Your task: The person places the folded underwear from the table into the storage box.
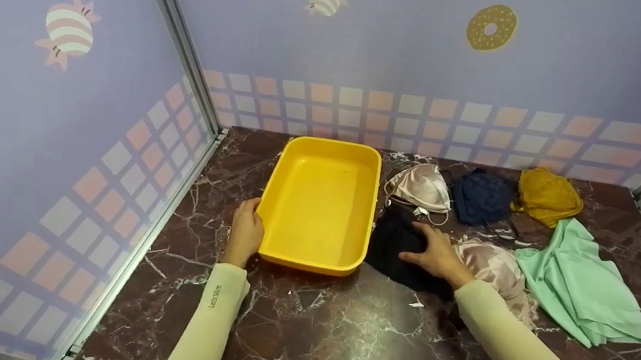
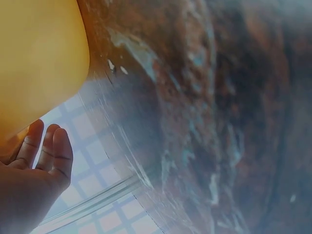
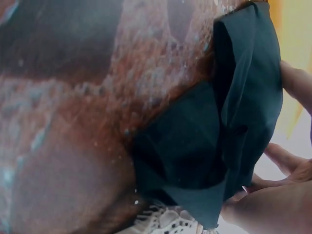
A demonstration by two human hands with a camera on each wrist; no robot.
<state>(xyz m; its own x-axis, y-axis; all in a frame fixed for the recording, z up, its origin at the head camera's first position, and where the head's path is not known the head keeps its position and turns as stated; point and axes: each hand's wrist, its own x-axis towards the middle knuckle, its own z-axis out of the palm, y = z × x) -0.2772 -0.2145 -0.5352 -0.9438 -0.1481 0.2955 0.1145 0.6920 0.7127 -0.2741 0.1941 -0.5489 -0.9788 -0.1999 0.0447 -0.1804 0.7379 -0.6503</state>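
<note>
A shallow yellow plastic tray (image 1: 313, 266) stands in front of me with nothing inside it. My left hand (image 1: 246, 228) holds its left rim; in the left wrist view several fingers (image 2: 61, 151) show beside the tray's outer wall. To the tray's right lies a black bra-like garment (image 1: 390, 244), its folded cups (image 3: 180, 146) showing in the right wrist view. Over this garment is my right hand (image 1: 436, 254), thumb and forefinger spread apart with black fabric visible between them. A pink satin bra (image 1: 490, 264) lies partly behind my right wrist.
Behind the black garment are another pale pink satin bra (image 1: 421, 186), a navy bra (image 1: 481, 197) and a mustard garment (image 1: 548, 197). Mint green fabric (image 1: 583, 290) spreads at the right. Patterned walls (image 1: 332, 47) bound the marbled tabletop (image 1: 307, 329) at the back and sides.
</note>
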